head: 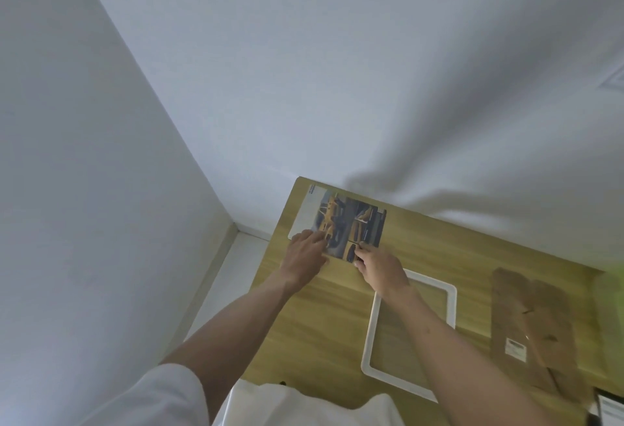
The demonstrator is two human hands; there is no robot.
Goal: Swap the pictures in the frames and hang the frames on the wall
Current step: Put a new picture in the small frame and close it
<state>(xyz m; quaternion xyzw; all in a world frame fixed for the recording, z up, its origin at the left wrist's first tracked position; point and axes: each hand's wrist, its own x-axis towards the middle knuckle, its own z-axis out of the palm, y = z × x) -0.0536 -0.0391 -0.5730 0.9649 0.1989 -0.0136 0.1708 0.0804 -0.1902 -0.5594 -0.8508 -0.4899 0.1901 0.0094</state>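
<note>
A colourful picture (354, 223) with yellow and dark panels lies at the far left corner of the wooden table (320, 317), on top of a white sheet (305, 213). My left hand (305, 251) rests with its fingers on the picture's near left edge. My right hand (380, 265) pinches the picture's near edge. An empty white frame (373, 334) lies flat on the table under my right forearm. A brown backing board (533, 327) with a white label lies to the right.
White walls meet in a corner behind the table. The table's left edge drops to a pale floor (229, 277). A white paper (613, 410) shows at the bottom right corner. A white frame edge (227, 405) shows near my chest.
</note>
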